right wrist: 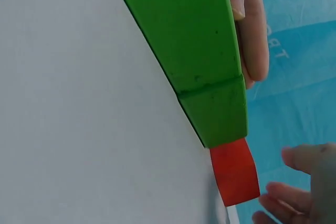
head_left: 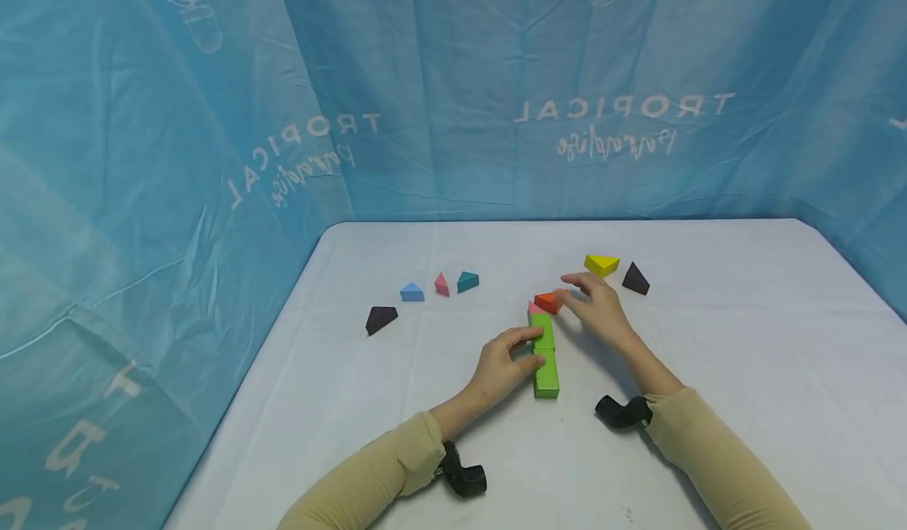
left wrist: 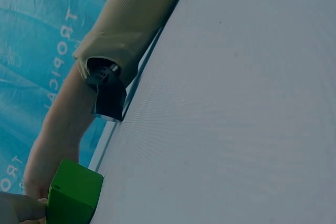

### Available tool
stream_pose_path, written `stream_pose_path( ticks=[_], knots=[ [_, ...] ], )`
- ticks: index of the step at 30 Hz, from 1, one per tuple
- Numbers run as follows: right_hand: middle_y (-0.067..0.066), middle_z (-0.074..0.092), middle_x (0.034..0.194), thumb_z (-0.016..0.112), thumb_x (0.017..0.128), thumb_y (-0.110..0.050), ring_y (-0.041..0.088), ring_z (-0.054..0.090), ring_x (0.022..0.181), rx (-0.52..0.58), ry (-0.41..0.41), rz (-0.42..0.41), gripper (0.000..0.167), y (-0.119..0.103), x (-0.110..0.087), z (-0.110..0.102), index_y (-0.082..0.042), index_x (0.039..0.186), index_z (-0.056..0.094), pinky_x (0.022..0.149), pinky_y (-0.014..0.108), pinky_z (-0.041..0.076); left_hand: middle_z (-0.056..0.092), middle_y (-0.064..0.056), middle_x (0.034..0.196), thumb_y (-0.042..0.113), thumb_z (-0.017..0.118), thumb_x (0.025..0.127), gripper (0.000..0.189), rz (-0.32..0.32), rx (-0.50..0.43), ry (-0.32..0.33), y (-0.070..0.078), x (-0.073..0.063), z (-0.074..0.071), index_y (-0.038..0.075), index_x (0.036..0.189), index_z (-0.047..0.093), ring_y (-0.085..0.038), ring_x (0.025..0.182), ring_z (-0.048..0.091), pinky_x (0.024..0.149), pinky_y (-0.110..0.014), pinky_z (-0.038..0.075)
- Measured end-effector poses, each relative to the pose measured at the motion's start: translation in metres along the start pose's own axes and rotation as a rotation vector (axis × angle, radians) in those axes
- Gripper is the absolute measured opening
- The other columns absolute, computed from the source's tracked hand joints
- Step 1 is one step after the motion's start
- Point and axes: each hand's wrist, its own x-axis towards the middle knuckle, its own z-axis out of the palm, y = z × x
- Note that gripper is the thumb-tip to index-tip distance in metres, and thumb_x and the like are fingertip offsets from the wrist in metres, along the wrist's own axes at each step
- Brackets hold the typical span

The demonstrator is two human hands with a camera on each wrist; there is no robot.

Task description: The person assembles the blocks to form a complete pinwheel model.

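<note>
Two green blocks [head_left: 544, 357] lie end to end in a row pointing away from me. A pink block [head_left: 536, 307] and a red-orange triangular block [head_left: 546, 302] sit at the row's far end. My left hand [head_left: 501, 365] touches the green blocks from the left, thumb on the nearer one and index finger on the farther one. Beside the red-orange block is my right hand [head_left: 598, 309], thumb and fingers spread apart, fingertips right at its edge. In the right wrist view, the red block [right wrist: 234, 172] adjoins the green end, with the right fingers [right wrist: 286, 198] beside it.
Left of the row lie a black block [head_left: 381, 319], a light-blue triangle [head_left: 412, 293], a small pink piece [head_left: 442, 284] and a teal block [head_left: 468, 281]. Beyond my right hand are a yellow triangle [head_left: 601, 265] and another black block [head_left: 635, 279]. Blue curtains [head_left: 453, 97] border the white table [head_left: 744, 341].
</note>
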Motion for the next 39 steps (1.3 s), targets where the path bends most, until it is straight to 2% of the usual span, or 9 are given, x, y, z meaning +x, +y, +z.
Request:
stream_pose_path(
  ticks=[4, 8, 13, 22, 30, 39],
  knots=[
    [0.015, 0.057, 0.124, 0.055, 0.097, -0.027, 0.031, 0.051, 0.116, 0.103, -0.026, 0.021, 0.035, 0.0027, 0.0046, -0.0014, -0.004, 0.123, 0.061, 0.099, 0.048, 0.04, 0.058, -0.023, 0.121, -0.007, 0.066, 0.083, 0.038, 0.012, 0.003, 0.008, -0.0001, 0.0004, 0.0001, -0.011, 0.12, 0.058, -0.035, 0.115, 0.053, 0.1, -0.039, 0.042],
    [0.013, 0.063, 0.116, 0.058, 0.096, -0.02, 0.027, 0.056, 0.111, 0.166, -0.09, 0.023, 0.027, 0.0064, 0.0092, 0.0002, -0.004, 0.116, 0.066, 0.096, 0.046, 0.042, 0.058, -0.023, 0.12, -0.006, 0.066, 0.083, 0.037, 0.021, 0.005, 0.009, -0.0008, 0.0003, 0.0, -0.011, 0.119, 0.058, -0.035, 0.115, 0.053, 0.1, -0.036, 0.042],
    [0.011, 0.067, 0.109, 0.063, 0.093, -0.018, 0.025, 0.059, 0.105, 0.168, -0.115, 0.03, 0.023, 0.0063, 0.0106, 0.0029, -0.005, 0.11, 0.069, 0.093, 0.044, 0.044, 0.058, -0.023, 0.121, -0.005, 0.066, 0.083, 0.038, 0.019, 0.005, -0.005, 0.0005, 0.0001, -0.0006, -0.01, 0.12, 0.058, -0.034, 0.116, 0.052, 0.1, -0.037, 0.042],
    [0.01, 0.068, 0.106, 0.063, 0.092, -0.017, 0.026, 0.058, 0.106, 0.16, -0.14, 0.035, 0.021, 0.001, 0.0068, 0.0039, -0.005, 0.108, 0.07, 0.094, 0.046, 0.043, 0.058, -0.023, 0.121, -0.006, 0.066, 0.083, 0.039, 0.022, 0.006, -0.002, -0.0012, 0.0015, -0.0003, -0.01, 0.12, 0.058, -0.033, 0.116, 0.053, 0.1, -0.037, 0.042],
    [0.006, 0.07, 0.098, 0.064, 0.092, -0.024, 0.022, 0.06, 0.099, 0.182, -0.162, 0.043, 0.024, -0.0002, 0.0034, 0.0067, -0.006, 0.107, 0.07, 0.093, 0.045, 0.042, 0.057, -0.021, 0.122, -0.006, 0.066, 0.083, 0.039, -0.003, -0.008, 0.002, -0.0017, 0.0005, 0.0003, -0.009, 0.121, 0.058, -0.032, 0.117, 0.052, 0.101, -0.038, 0.041],
    [0.005, 0.07, 0.095, 0.065, 0.091, -0.026, 0.022, 0.061, 0.096, 0.184, -0.149, 0.064, 0.026, -0.0026, 0.0021, 0.0062, -0.007, 0.108, 0.07, 0.093, 0.046, 0.042, 0.058, -0.022, 0.122, -0.006, 0.066, 0.083, 0.039, 0.007, -0.005, 0.009, -0.0001, 0.0, 0.0006, -0.01, 0.12, 0.058, -0.033, 0.116, 0.053, 0.1, -0.038, 0.041]
  ],
)
